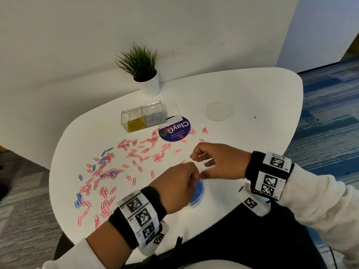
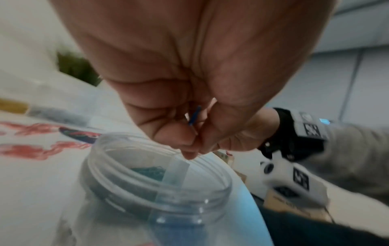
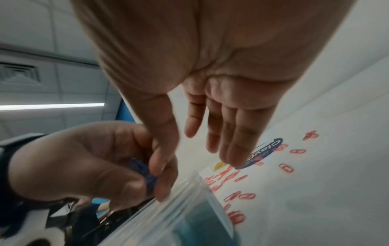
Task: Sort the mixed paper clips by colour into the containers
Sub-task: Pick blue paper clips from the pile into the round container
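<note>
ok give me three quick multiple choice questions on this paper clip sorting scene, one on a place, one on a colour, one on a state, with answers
1. Where is the round clear jar?
A. beside the potted plant
B. below the left hand, at the table's near edge
C. on the floor

2. What colour are the clips the left hand pinches?
A. blue
B. yellow
C. silver

3. How is the jar?
A. lidded
B. tipped over
C. open, with blue clips inside

Answers: 1 B, the head view shows it under the hand; 2 A, the right wrist view shows blue between the fingers; 3 C, the left wrist view shows an uncovered mouth.
</note>
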Available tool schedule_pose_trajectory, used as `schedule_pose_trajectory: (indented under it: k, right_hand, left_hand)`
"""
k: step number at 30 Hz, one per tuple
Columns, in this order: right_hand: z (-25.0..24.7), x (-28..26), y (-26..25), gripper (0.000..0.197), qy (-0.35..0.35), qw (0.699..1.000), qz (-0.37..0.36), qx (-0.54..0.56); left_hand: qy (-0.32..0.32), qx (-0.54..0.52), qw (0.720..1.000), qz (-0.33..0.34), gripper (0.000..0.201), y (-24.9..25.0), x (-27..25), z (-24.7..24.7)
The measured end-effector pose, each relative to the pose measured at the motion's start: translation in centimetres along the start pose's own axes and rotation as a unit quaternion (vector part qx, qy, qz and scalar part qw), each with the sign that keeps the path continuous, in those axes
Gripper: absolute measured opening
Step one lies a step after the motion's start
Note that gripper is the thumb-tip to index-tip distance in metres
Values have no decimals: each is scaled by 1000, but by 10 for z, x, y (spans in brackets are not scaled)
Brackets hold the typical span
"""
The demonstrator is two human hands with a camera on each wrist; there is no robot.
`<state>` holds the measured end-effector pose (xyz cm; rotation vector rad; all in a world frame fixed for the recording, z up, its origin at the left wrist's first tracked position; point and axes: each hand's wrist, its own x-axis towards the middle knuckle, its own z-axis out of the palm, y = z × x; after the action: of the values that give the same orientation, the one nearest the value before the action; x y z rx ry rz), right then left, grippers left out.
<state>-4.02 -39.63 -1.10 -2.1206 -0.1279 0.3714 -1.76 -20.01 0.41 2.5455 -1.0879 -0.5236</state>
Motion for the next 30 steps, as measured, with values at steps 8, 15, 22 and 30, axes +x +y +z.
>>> schedule_pose_trajectory:
  k: [8, 15, 22, 30]
  right_hand:
    - [28, 5, -3, 118, -81, 990, -15, -111]
    - [21, 10, 0, 102, -86, 966, -16, -242]
    - [16, 29, -35, 70, 84, 887, -95, -444]
    - [101, 137, -121, 32, -46, 911, -113, -394]
  left_hand:
    - [-21, 110, 990, 81, 19, 5, -5, 2]
    - [84, 70, 994, 27, 15, -54, -31, -36]
    - [31, 149, 925, -349, 23, -234, -98, -92]
    - [17, 38, 927, -373, 14, -290, -144, -74]
